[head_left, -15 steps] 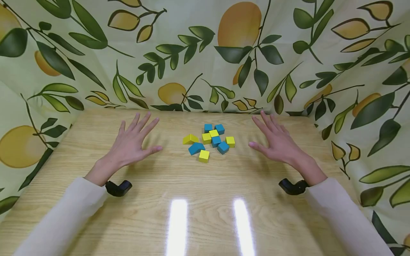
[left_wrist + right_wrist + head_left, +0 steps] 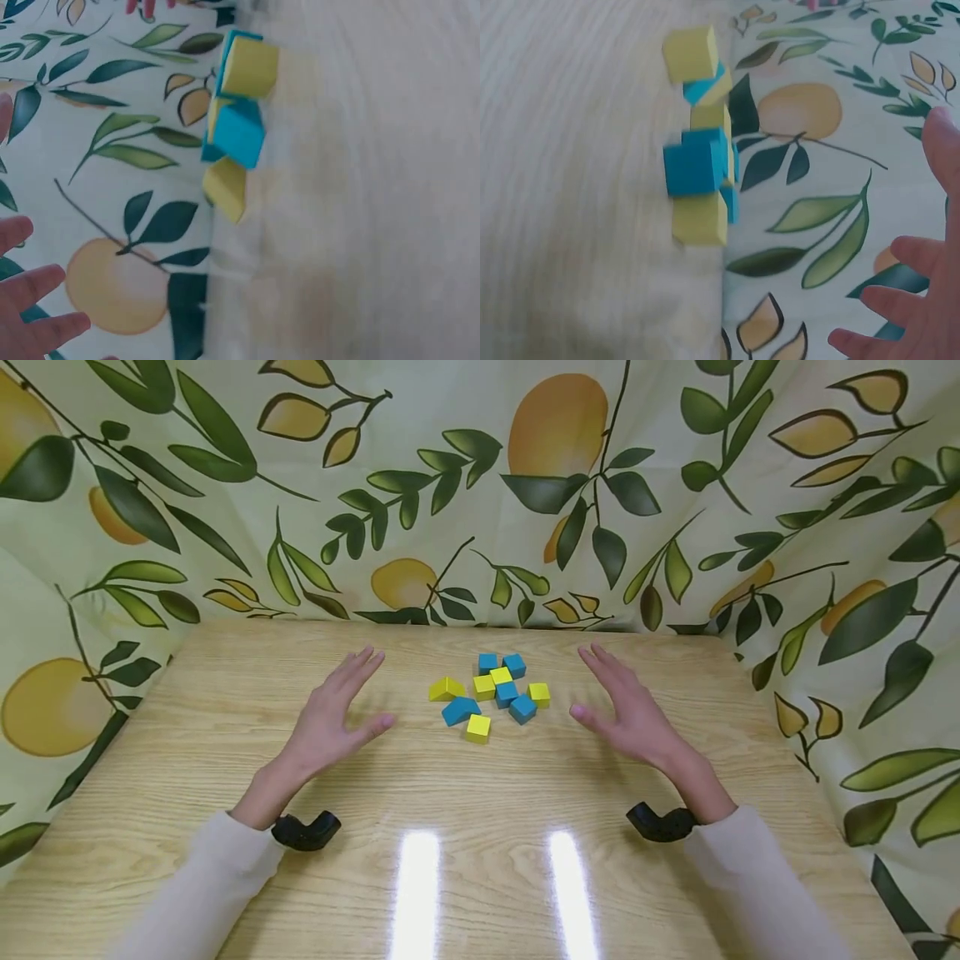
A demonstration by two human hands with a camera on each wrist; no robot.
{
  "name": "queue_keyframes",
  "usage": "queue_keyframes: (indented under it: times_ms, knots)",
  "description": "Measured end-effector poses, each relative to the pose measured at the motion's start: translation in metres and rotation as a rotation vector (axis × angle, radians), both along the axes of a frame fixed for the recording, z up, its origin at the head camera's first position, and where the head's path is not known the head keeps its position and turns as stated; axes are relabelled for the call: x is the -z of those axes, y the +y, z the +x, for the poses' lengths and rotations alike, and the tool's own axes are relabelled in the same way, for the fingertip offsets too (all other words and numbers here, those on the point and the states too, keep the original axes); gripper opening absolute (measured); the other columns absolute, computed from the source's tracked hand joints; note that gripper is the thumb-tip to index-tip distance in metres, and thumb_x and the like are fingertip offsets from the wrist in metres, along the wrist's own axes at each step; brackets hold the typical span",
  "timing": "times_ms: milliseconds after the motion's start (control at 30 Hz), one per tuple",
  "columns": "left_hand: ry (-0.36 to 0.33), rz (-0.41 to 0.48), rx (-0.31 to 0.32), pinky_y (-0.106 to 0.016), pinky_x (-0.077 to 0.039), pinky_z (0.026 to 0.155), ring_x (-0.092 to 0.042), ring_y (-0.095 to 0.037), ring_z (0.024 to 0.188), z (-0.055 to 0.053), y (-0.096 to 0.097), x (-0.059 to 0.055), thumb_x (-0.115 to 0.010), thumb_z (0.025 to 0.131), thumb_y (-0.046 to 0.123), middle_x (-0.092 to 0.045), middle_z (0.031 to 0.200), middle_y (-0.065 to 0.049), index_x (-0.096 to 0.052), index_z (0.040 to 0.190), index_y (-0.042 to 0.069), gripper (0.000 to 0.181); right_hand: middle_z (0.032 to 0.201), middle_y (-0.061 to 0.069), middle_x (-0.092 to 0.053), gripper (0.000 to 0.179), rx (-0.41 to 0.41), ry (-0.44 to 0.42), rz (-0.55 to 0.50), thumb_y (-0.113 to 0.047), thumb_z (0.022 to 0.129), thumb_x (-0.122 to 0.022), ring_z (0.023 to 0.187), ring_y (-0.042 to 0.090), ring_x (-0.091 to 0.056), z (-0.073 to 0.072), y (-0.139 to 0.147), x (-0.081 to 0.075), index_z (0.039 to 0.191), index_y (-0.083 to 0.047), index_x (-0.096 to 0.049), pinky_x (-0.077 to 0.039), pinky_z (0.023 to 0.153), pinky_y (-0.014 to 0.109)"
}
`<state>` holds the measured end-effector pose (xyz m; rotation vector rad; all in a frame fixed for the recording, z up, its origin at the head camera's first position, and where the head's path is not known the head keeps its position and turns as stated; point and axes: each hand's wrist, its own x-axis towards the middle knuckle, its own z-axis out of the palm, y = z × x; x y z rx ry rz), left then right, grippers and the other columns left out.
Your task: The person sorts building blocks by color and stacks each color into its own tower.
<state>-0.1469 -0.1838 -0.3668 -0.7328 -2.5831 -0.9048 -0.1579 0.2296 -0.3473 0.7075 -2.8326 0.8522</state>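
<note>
Tbl (image 2: 495, 793): lt wood, grain ran crosswise | Cloth (image 2: 442, 402): wht w/ grn lvs (image 2: 215, 422) + orange frt (image 2: 558, 427), hung behind tbl & at both sides | Glare: 2 wht strips (image 2: 417, 893) shone on tbl's near part

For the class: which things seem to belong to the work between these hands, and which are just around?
Likely part of the job:
four yellow cubes
four blue cubes
yellow triangular block
blue triangular block
left hand
right hand

Likely just surroundings:
pale wood-grain table
white cloth printed with leaves and fruit
two black curved wrist attachments
</note>
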Motion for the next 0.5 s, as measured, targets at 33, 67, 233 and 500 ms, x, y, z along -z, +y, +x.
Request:
queue_keyframes:
  times_ms: [33, 67, 233, 500]
  knots:
    - [-0.015, 0.034, 0.007, -0.066, -0.021, 0.102, -0.023, -0.037, 0.139, 0.001, 0.003, 0.003, -0.062, 0.088, 0.051, -0.03, 0.152, -0.013, -0.034, 0.149, 0.014, 0.077, 0.157, 0.014, -0.016, 0.078, -0.002, -0.001, -0.018, -0.044, 0.093, -0.06, 0.14, 0.041, -0.014, 0.002, -0.002, 0.002, 0.153, -0.016, -0.021, -0.018, 0.1, 0.069]
    - [-0.031, 0.071, 0.016, -0.064, -0.021, 0.103, -0.023, -0.036, 0.139, 0.003, 0.006, 0.006, -0.064, 0.088, 0.046, -0.031, 0.152, -0.012, -0.035, 0.149, 0.013, 0.076, 0.157, 0.013, -0.016, 0.077, -0.004, -0.004, -0.04, -0.044, 0.093, -0.059, 0.14, 0.04, -0.015, 0.003, -0.003, 0.004, 0.153, -0.016, -0.021, -0.018, 0.101, 0.068]
    - [-0.065, 0.212, 0.046, -0.059, -0.023, 0.106, -0.027, -0.031, 0.138, 0.008, 0.019, 0.019, -0.069, 0.086, 0.029, -0.032, 0.151, -0.011, -0.036, 0.148, 0.01, 0.072, 0.155, 0.009, -0.024, 0.073, -0.028, 0.017, -0.136, -0.043, 0.094, -0.058, 0.139, 0.035, -0.021, 0.007, -0.013, 0.011, 0.152, -0.016, -0.025, -0.021, 0.104, 0.062]
    - [-0.067, 0.331, 0.067, -0.06, -0.023, 0.105, -0.027, -0.028, 0.139, 0.012, 0.036, 0.032, -0.069, 0.086, 0.02, -0.032, 0.151, -0.012, -0.037, 0.147, 0.01, 0.07, 0.149, 0.007, -0.035, 0.067, -0.027, -0.025, -0.244, -0.043, 0.095, -0.055, 0.124, 0.028, -0.043, 0.012, -0.029, 0.026, 0.151, -0.016, -0.029, -0.041, 0.092, 0.05]
